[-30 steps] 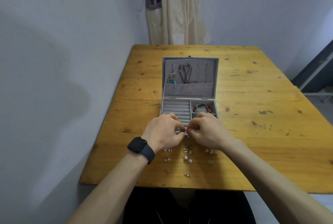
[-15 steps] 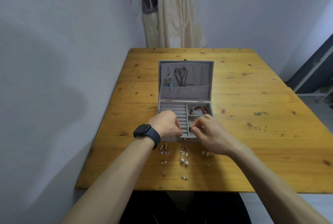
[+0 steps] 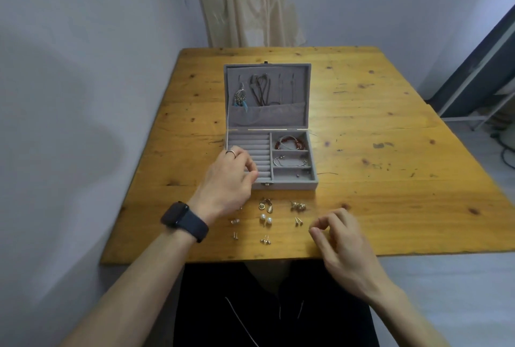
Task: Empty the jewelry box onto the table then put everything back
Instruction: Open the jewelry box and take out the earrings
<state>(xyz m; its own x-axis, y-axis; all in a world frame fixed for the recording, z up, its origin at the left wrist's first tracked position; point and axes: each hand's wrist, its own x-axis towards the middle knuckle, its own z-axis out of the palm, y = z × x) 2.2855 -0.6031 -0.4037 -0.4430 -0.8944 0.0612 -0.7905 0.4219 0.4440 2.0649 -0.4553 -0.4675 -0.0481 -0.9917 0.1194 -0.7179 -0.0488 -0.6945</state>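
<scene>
So the jewelry box (image 3: 288, 184) sits open mid-tabletop (image 3: 390, 185), with the lid propped up at the back. My read is it's somewhere in the middle of the job. Seven little lots of earrings (image 3: 265, 219) are lined up in rows on the wood just in front of the box. Plenty hasn't come out though: a reddish beaded bracelet (image 3: 289, 143) is in the far right compartment, a thin silver chain (image 3: 289, 162) in the middle one and a tiny stud (image 3: 298, 175) in the near one. A feathery turquoise earring (image 3: 240, 97) and a dark cord necklace (image 3: 260, 88) are also hanging from the lid hooks. Whether this is unloading or reloading, honestly can't say from one shot.

The left hand (image 3: 228, 179) is curled over the near-left corner of the ring rolls (image 3: 256, 148), fingers bunched together. I can't tell if they've got hold of anything. The right hand (image 3: 340, 240) hovers over the front of the tabletop just right of the earrings, thumb and forefinger nearly meeting. It might be pinching something tiny, can't tell.

Materials: the box is grey velvety stuff inside and out, with soft padded ridges for rings, a slouchy pocket in the lid and a small metal clasp. The earrings are a mix of round glossy pearls, gold teardrops, knobbly gold clusters and skinny posts. The tabletop is knotty varnished pine, a bit scuffed.
</scene>
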